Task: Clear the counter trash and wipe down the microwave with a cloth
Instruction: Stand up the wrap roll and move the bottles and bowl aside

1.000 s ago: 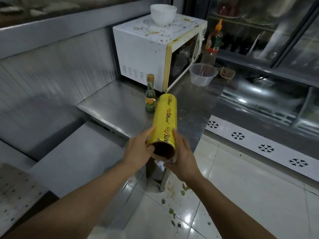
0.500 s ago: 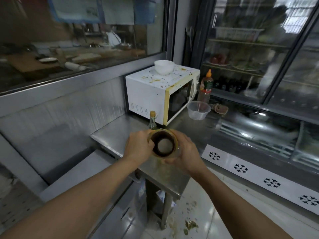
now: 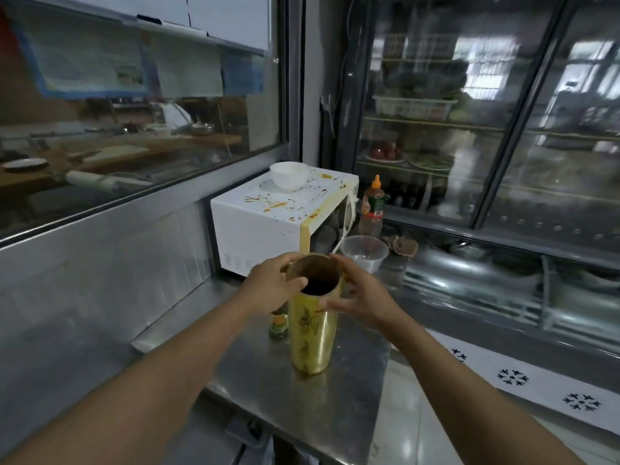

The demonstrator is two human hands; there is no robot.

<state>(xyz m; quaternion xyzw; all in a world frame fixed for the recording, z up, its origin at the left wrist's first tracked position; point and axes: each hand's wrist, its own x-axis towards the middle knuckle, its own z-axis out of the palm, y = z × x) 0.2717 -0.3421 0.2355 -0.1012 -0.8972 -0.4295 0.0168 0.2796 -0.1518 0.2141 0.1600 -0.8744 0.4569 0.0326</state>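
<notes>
A yellow cling-film roll (image 3: 312, 333) stands upright on the steel counter (image 3: 352, 407). My left hand (image 3: 271, 286) grips its top rim from the left, thumb over the open end. My right hand (image 3: 359, 297) holds the rim from the right with curled fingers. Behind the roll stands the white microwave (image 3: 268, 219), its top and front edge spattered with orange-brown stains. A white bowl (image 3: 289, 175) sits on top of it. A brown cloth (image 3: 402, 245) lies on the counter to the right of the microwave.
A small green bottle (image 3: 278, 325) stands just left of the roll, partly hidden by my left wrist. A clear plastic tub (image 3: 364, 252) and an orange-capped sauce bottle (image 3: 373, 209) stand by the microwave door. Glass-door fridges line the right; a window runs along the left.
The roll went from lying flat, pointing away from me, to standing upright on the counter. Both hands stayed on its near end. My view rose from the floor towards the microwave.
</notes>
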